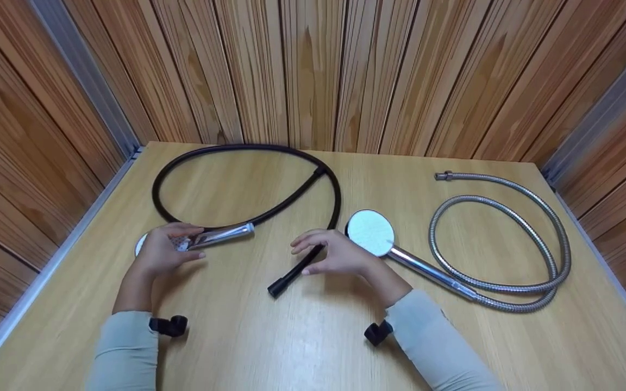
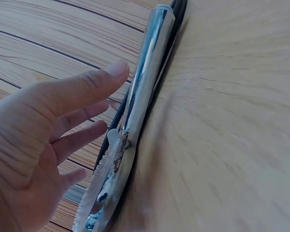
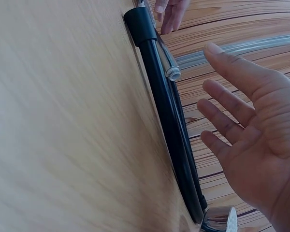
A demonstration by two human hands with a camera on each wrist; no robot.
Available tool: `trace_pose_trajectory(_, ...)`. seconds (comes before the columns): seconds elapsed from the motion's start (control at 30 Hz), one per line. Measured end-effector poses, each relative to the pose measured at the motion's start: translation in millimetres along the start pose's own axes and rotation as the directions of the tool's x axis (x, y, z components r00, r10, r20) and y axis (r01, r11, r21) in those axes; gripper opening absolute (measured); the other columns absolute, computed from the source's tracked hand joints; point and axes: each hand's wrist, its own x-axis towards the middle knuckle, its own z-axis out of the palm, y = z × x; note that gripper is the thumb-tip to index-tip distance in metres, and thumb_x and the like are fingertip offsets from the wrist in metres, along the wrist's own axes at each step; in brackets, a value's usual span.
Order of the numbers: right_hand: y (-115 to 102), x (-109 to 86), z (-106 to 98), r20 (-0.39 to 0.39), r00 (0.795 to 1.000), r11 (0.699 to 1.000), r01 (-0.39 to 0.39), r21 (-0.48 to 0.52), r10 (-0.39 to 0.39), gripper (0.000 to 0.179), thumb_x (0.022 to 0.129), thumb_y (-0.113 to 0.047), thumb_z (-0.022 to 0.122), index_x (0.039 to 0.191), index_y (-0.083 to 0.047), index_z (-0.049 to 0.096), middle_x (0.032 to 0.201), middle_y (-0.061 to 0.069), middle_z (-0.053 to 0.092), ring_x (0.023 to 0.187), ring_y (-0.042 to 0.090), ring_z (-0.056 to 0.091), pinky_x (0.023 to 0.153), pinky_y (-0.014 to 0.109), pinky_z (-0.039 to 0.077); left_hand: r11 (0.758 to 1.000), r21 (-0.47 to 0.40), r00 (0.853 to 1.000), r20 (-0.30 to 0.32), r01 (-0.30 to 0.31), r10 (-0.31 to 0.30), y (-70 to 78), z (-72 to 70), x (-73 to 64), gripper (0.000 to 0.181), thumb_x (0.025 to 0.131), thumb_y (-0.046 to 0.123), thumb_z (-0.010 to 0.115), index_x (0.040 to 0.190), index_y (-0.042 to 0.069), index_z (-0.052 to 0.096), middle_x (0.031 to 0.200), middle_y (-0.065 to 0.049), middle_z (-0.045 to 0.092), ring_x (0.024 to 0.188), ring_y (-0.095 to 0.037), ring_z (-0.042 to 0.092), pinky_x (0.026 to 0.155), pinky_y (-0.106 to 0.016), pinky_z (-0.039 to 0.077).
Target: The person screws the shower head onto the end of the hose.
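My left hand (image 1: 163,252) hovers around the head end of a chrome hand shower (image 1: 226,234) lying at the left of the table. In the left wrist view its thumb and fingers are spread, apart from the chrome handle (image 2: 147,72) with its threaded end. Above the free end of a black shower hose (image 1: 307,259) is my right hand (image 1: 340,255), fingers spread and loosely bent. In the right wrist view a gap separates that hand from the hose (image 3: 164,101). The black hose loops behind the left hand shower.
On the right, a second hand shower (image 1: 370,233) with a pale round face lies with its handle end at a coiled silver metal hose (image 1: 563,244). Wood-plank walls (image 1: 313,70) enclose the wooden table (image 1: 269,347) at the back and sides.
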Motion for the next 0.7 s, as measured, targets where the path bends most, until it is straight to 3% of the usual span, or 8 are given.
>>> trace_pose_trajectory(0.2, 0, 0.6, 1, 0.006, 0.999, 0.999, -0.039, 0.017, 0.039, 0.038, 0.078, -0.013, 0.082, 0.114, -0.005, 0.071, 0.127, -0.001, 0.062, 0.121, 0.016, 0.053, 0.106, 0.041, 0.036, 0.999, 0.048, 1.0, 0.016, 0.001, -0.001, -3.9, 3.9, 4.7, 0.043, 0.079, 0.015, 0.082, 0.12, 0.007, 0.07, 0.123, -0.016, 0.061, 0.116, -0.035, 0.054, 0.1, -0.053, 0.04)
trace_pose_trajectory(0.5, -1, 0.6, 3, 0.002, 0.999, 0.999, -0.038, 0.007, 0.038, 0.038, 0.077, -0.013, 0.083, 0.113, -0.006, 0.072, 0.126, -0.004, 0.063, 0.121, 0.014, 0.053, 0.106, 0.039, 0.036, 0.991, 0.133, 1.0, 0.021, -0.004, 0.001, -6.3, 9.2, 9.1, 0.027, 0.086, 0.007, 0.073, 0.112, 0.012, 0.075, 0.115, -0.009, 0.066, 0.107, -0.03, 0.055, 0.096, -0.051, 0.038)
trace_pose_trajectory(0.7, -2, 1.0, 6, -0.003, 1.0, 1.0, -0.025, 0.003, 0.025, 0.038, 0.077, -0.012, 0.083, 0.113, -0.008, 0.072, 0.125, -0.005, 0.063, 0.115, 0.013, 0.057, 0.102, 0.038, 0.039, 0.969, 0.242, 0.999, -0.013, -0.041, 0.046, -6.5, 13.0, 11.3, 0.03, 0.083, 0.011, 0.076, 0.113, 0.015, 0.075, 0.083, 0.001, 0.065, 0.081, -0.024, 0.052, 0.087, -0.046, 0.021)
